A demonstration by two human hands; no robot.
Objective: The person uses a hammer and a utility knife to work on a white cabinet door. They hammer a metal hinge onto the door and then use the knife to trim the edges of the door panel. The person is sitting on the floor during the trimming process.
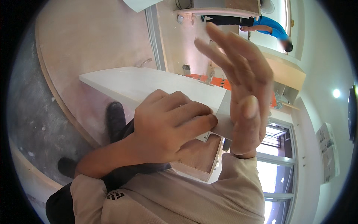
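Note:
My left hand (169, 125) reaches in from the lower left, back of the hand up, over a long white panel (145, 82). Its fingers are bent and pressed together at the panel's near edge, beside a grey flat surface (223, 117). A small pale piece (204, 137) with a dark mark shows just under the fingertips; what the fingers grip there is partly hidden. My right hand (246, 82) is raised at the right of the panel, fingers apart and slightly curved, thumb up, with nothing visible in it.
A shallow wooden box (199, 158) lies below my hands. Orange material (220, 81) with dark squares sits behind the panel. Farther off, a person in a blue top (270, 26) stands beside wooden furniture (285, 71). Windows (276, 179) are at the right, and my dark shoes (115, 119) show at left.

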